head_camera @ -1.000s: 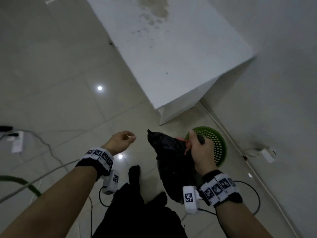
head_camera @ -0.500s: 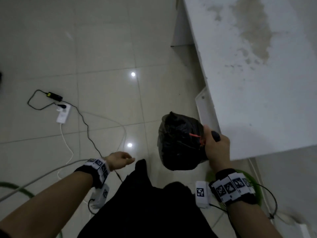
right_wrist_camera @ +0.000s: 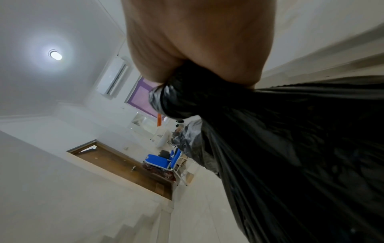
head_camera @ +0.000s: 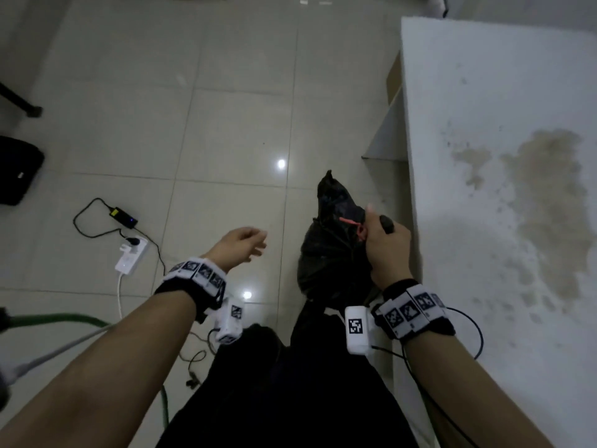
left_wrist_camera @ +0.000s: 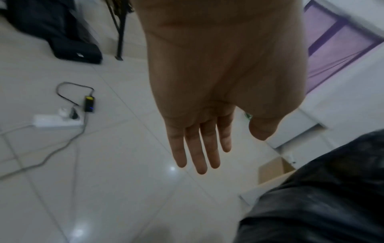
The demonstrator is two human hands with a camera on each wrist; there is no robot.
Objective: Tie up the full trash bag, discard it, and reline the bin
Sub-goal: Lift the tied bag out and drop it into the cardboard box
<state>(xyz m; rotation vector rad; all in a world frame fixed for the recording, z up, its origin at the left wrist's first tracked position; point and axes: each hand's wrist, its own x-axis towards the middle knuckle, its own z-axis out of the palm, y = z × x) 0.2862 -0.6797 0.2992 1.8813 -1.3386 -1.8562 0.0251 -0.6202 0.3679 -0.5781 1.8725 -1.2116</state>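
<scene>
A full black trash bag (head_camera: 332, 247) with a red tie at its neck hangs off the floor in my right hand (head_camera: 386, 244), which grips the gathered neck in a fist. In the right wrist view the twisted black neck (right_wrist_camera: 180, 98) comes out of the fist and the bag body (right_wrist_camera: 301, 156) fills the lower right. My left hand (head_camera: 240, 244) floats to the left of the bag with fingers (left_wrist_camera: 199, 152) straight and holds nothing. The bag's edge (left_wrist_camera: 322, 197) shows at the lower right of the left wrist view. The bin is out of view.
A white table (head_camera: 500, 156) with a brown stain runs along the right. On the tiled floor at the left lie a white power strip (head_camera: 130, 257), a black charger (head_camera: 122, 216) with cables, a black bag (head_camera: 16, 169) and a green hose (head_camera: 64, 318). My dark trouser legs (head_camera: 290, 383) are below.
The view has swung left from the green bin to the open floor; the bin has left the picture. The right hand still carries the bag; the left hand has risen and its fingers have straightened.
</scene>
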